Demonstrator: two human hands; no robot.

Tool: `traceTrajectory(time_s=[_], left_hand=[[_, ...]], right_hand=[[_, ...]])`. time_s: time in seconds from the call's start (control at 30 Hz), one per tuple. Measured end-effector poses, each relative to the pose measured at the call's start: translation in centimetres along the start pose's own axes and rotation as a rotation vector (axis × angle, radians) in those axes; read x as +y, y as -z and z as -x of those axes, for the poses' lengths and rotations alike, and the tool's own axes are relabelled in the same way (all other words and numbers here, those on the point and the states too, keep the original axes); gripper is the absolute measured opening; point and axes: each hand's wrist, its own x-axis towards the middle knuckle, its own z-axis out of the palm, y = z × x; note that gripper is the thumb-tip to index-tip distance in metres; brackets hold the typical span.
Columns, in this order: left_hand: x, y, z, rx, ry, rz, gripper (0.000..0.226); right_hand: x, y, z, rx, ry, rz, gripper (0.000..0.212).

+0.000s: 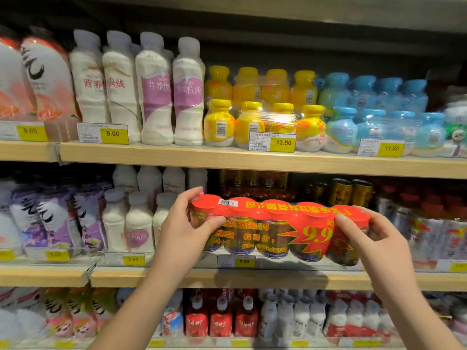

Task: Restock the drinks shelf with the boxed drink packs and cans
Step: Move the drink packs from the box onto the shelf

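Note:
A shrink-wrapped pack of several small drink bottles (275, 229), red on top with a "9.9" price burst, hangs level in front of the middle shelf (252, 277). My left hand (188, 226) grips its left end, thumb on the front and fingers over the top. My right hand (374, 236) grips its right end the same way. The pack is above the shelf's front edge, over the 9.90 price tag (243, 261). Behind it stand dark bottles and gold cans (350, 192).
White and purple milk-drink bottles (131, 218) stand left of the pack, wrapped packs (434, 236) to its right. The upper shelf (252, 160) carries white, yellow and blue bottles. The lower shelf holds red and white bottles (222, 319).

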Motion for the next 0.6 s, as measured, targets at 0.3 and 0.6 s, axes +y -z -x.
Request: traceTrajectory(time_s=[0.3, 0.6], left_hand=[[1.2, -4.1, -4.2, 0.063, 0.047, -0.312, 0.050], [0.9, -8.6, -10.8, 0.101, 0.068, -0.401, 0.055]], right_hand=[[4.2, -1.7, -7.4, -0.017, -0.037, 0.021, 0.073], [5.6, -4.4, -15.4, -0.090, -0.078, -0.134, 0.044]])
